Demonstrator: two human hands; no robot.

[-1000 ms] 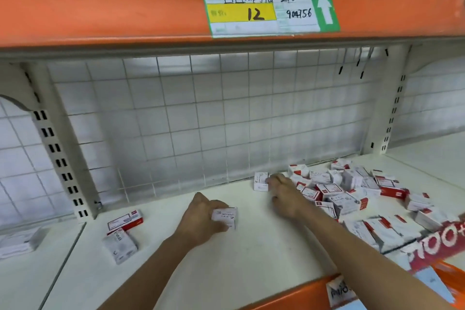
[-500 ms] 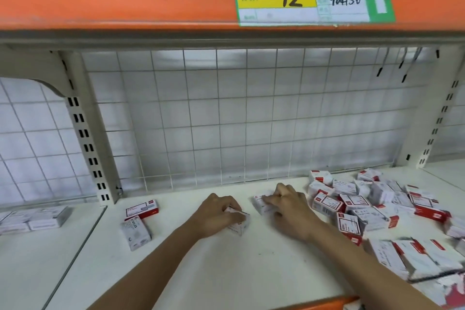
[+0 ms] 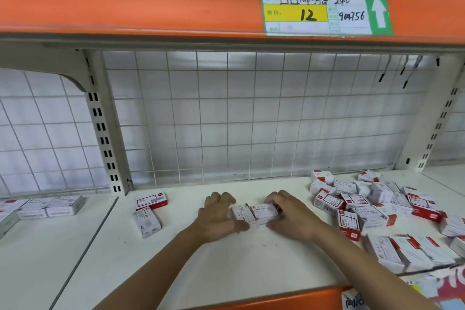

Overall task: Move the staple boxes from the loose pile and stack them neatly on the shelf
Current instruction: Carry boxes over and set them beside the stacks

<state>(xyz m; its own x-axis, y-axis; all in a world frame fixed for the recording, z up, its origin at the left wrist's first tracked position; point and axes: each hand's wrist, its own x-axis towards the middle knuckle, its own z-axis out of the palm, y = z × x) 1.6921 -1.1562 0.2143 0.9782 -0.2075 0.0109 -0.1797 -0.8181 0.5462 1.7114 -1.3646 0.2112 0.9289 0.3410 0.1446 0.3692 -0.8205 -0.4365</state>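
Two staple boxes [image 3: 254, 214] are held side by side on the shelf [image 3: 226, 267], gripped between the left hand [image 3: 218, 218] and right hand [image 3: 289, 216]. Edges should be squared flush before release; the loose pile [image 3: 377, 209] lies to the right.

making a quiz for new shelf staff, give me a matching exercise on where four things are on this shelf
Things:
1. loose pile
2. price label
3. two staple boxes
4. red-topped box

Places:
A. on the orange rail above
B. between the left hand and right hand
C. right side of the shelf
D. left of the hands, near the upright

Pairs: 1-C, 2-A, 3-B, 4-D
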